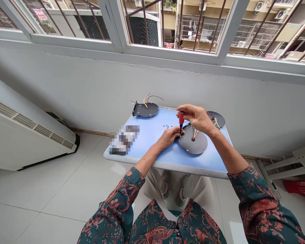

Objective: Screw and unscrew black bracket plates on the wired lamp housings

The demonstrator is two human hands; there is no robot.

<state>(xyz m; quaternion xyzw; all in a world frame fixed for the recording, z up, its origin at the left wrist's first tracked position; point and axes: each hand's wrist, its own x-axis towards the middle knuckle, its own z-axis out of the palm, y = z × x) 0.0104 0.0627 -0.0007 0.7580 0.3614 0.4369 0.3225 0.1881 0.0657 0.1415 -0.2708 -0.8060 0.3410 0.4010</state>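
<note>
My right hand (199,118) grips a red-handled screwdriver (182,117) held nearly upright, its dark shaft pointing down. The tip meets the left edge of a black round plate (195,145) with coloured wires coming out of its middle. My left hand (169,135) is closed at that same edge, fingers pinching the plate's bracket end beside the tip. Whether a screw sits under the tip is hidden by the fingers. Several small dark screws (167,126) lie loose on the blue tabletop just beyond my left hand.
A second black plate with a bracket (147,110) lies at the back left of the small blue table (147,149). Another black plate (218,119) is at the back right, partly behind my right wrist. A blurred patch (124,139) covers the table's left side. The wall (104,84) stands behind.
</note>
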